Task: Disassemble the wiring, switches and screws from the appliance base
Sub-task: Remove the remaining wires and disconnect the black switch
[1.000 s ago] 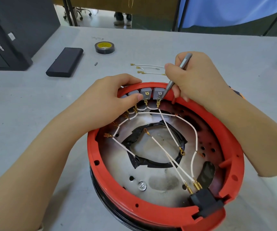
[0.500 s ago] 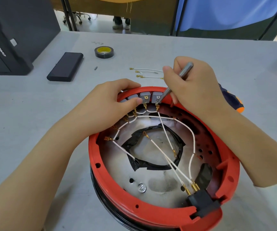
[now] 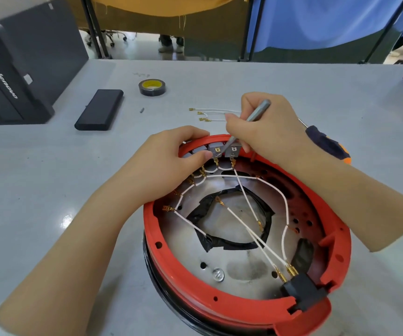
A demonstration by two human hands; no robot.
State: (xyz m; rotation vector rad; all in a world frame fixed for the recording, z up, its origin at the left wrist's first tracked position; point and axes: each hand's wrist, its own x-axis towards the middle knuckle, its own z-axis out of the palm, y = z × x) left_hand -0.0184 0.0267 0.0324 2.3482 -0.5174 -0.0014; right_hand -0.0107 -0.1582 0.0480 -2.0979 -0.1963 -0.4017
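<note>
On the grey desk [image 3: 50, 190] in front of you sits the red appliance base [image 3: 220, 304]. Your left hand [image 3: 171, 163] clamps its far rim to steady it; your right hand [image 3: 263, 132] pinches a metal tool [image 3: 256, 112], prying between two grey switches [image 3: 216, 150]. Three freed wires [image 3: 215, 114] lie beyond.

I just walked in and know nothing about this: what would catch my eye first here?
A big red appliance base lies open at the centre of the grey table, white wires crossing its metal inside. At its far rim the right hand points a thin metal tool at grey switches, which the left hand steadies.
</note>
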